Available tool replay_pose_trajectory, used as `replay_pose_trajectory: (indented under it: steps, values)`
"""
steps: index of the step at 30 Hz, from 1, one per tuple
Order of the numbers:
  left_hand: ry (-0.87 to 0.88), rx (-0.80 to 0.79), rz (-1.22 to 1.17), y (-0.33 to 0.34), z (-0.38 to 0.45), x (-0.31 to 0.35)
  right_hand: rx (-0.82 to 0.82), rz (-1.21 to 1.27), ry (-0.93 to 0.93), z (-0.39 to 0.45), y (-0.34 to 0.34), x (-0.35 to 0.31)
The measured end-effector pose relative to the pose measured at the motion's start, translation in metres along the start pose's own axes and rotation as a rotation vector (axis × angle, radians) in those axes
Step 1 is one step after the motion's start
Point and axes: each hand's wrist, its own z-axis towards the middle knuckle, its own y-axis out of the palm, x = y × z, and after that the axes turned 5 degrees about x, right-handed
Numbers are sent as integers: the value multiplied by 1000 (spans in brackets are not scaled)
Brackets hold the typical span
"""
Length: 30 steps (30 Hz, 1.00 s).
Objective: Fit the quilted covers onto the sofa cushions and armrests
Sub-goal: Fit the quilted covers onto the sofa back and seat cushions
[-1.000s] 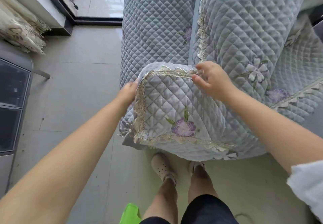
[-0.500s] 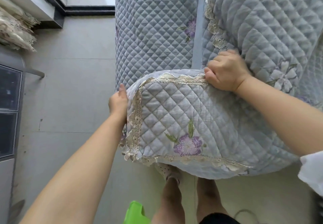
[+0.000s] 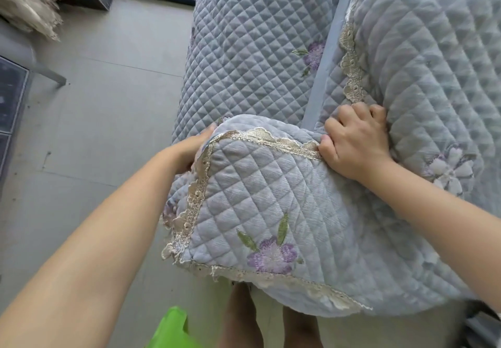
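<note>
The quilted cover [image 3: 271, 198] lies draped over the front end of the armrest [image 3: 244, 49], whose long axis runs away from the person toward the window. The right hand [image 3: 355, 141], fingers curled, pinches the cover's lace-trimmed edge [image 3: 271, 137] at the crease beside the seat cushion [image 3: 433, 62]; the left hand [image 3: 195, 144] presses against the outer corner, its fingers largely hidden behind the fabric, so its grip cannot be determined. In my judgement the right hand is nearer the gap where the cover must be tucked down.
</note>
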Motion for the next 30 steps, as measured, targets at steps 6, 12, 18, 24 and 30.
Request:
replay_pose_trajectory:
  steps: [6, 12, 18, 24, 30]
  values:
    - [-108, -356, 7, -44, 6, -2, 10, 33, -27, -1, -5, 1]
    - [51, -462, -279, -27, 20, 13, -37, 123, -137, 8, -11, 0]
    - [188, -817, -94, -34, 13, 25, -44, 149, -136, 7, -12, -1]
    - [172, -845, -54, -32, 2, 41, -10, 148, -135, 6, -11, -3]
    - [381, -355, 187, -21, -6, 43, 17, 129, -105, 4, -6, -9]
